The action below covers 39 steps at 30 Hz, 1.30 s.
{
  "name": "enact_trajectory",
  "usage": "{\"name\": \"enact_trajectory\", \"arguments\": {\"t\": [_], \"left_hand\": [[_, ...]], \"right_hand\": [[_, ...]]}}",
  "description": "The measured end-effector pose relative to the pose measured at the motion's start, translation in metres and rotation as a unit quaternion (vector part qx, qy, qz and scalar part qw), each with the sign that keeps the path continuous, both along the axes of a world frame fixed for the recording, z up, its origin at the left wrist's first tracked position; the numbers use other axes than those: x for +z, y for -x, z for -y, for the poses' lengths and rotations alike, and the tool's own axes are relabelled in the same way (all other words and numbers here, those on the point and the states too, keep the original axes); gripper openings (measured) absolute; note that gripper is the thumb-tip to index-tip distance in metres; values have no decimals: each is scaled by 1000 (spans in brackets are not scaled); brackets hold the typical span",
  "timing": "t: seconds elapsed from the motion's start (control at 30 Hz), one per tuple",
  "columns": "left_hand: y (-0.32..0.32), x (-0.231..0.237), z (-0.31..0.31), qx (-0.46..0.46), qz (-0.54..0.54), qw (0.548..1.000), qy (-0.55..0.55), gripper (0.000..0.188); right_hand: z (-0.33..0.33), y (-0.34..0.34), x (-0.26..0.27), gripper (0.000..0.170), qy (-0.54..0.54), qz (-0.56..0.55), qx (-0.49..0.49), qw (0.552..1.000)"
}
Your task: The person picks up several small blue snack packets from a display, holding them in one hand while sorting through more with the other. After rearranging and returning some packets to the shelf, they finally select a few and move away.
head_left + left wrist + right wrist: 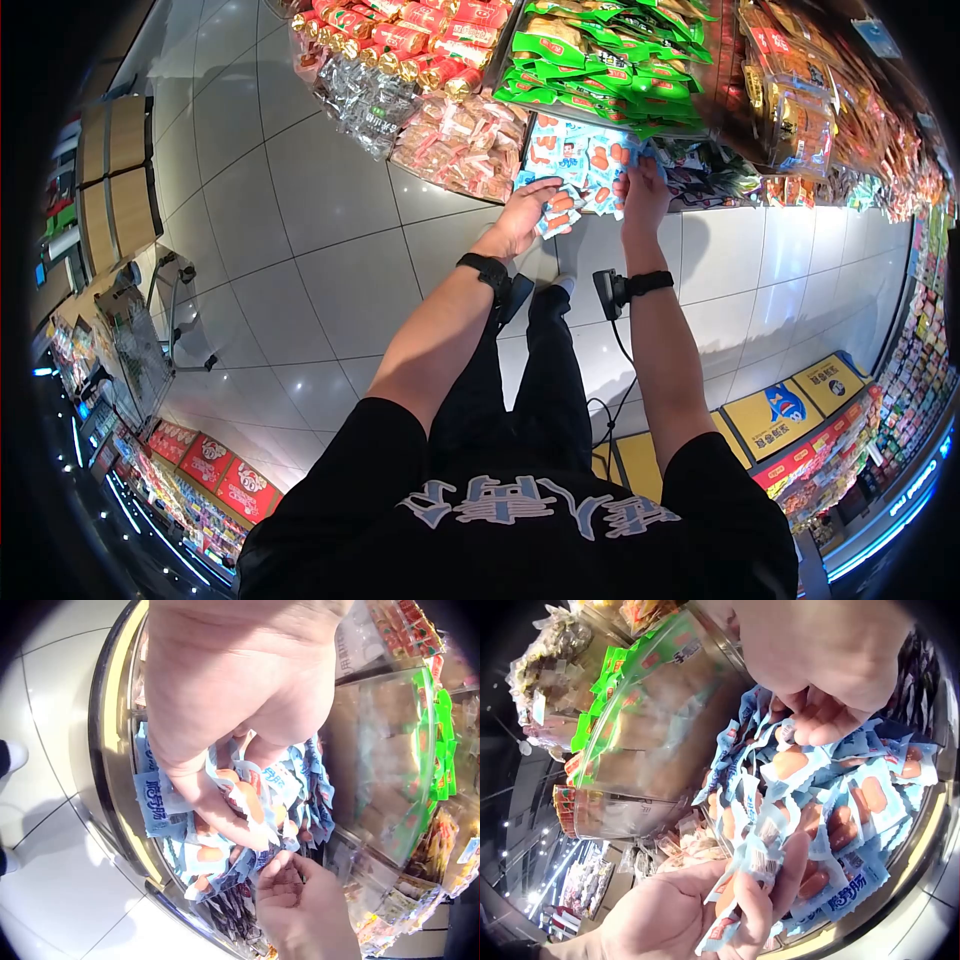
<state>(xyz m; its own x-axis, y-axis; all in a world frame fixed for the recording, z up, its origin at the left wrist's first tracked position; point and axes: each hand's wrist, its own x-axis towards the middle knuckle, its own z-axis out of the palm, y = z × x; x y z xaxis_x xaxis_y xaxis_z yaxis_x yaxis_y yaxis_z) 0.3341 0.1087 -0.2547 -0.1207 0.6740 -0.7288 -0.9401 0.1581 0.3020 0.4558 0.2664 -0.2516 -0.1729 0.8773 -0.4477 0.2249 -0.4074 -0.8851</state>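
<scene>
At seven o'clock of the crinkly pile (pixel 575 150), the left hand (pixel 518 218) curls its fingers round glossy blue sausage sachets (pixel 558 213). At four o'clock, the right hand (pixel 645 195) pinches another plastic sachet (pixel 787 762) with bent fingers.

blue sausage packet (pixel 849 889): "脆骨肠". black shirt (pixel 560 550): large pale characters, partly unclear. yellow boxes (pixel 783 415): lettering too small.

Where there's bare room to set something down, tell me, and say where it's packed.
Bare floor tiles lie between the left forearm and the wooden cabinet, and between the right forearm and the yellow boxes. Crowded: the blue packets at the left hand and right hand, and the green packets beyond.
</scene>
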Motion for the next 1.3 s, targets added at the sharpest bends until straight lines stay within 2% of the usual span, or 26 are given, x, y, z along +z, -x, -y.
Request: {"name": "enact_trajectory", "arguments": {"t": [0.13,0.23,0.33,0.43,0.5,0.53,0.57,0.63,0.67,0.77,0.9,0.97,1.1,1.13,1.23,1.3], "left_hand": [[0,1,2,-11,-5,1000,1,31],[0,-1,3,-13,-3,1000,-6,31],[1,-3,6,-9,-5,1000,-18,31],[1,3,7,-33,-14,999,2,31],[-3,11,12,-48,-29,998,-5,31],[-5,13,15,-56,-37,998,-7,31],[-8,6,16,-70,-93,993,-34,32],[-20,-18,22,-99,-203,970,-88,33],[-22,-26,26,-110,-192,971,-88,36],[-27,-25,35,-150,-269,951,-20,36],[-21,-4,44,-86,-110,988,71,33],[-24,-14,54,-70,-151,983,72,35],[-26,-21,76,-95,-196,972,92,39],[-27,-28,83,-104,-208,968,94,39],[-27,-36,101,-114,-224,963,101,46],[-28,-33,110,-112,-233,959,114,48]], "right_hand": [[-7,10,5,18,-25,40,65,997],[-7,12,-2,20,-12,40,71,997],[-8,8,4,23,-7,102,85,991],[11,1,13,25,-107,21,39,993],[34,-21,6,27,-121,146,149,971],[47,-23,11,28,-97,142,195,966],[60,-23,16,29,-73,137,241,958],[79,-29,15,30,67,59,273,958],[82,-33,19,25,123,77,286,947],[87,-41,21,22,189,8,241,952],[85,-42,13,20,214,-13,146,966],[84,-41,1,21,230,-46,104,966],[100,-6,-5,36,227,-44,2,973],[99,-2,-12,55,244,-57,12,968],[109,12,-22,54,231,-60,-21,971],[114,19,-28,46,223,-69,-29,972]]}}
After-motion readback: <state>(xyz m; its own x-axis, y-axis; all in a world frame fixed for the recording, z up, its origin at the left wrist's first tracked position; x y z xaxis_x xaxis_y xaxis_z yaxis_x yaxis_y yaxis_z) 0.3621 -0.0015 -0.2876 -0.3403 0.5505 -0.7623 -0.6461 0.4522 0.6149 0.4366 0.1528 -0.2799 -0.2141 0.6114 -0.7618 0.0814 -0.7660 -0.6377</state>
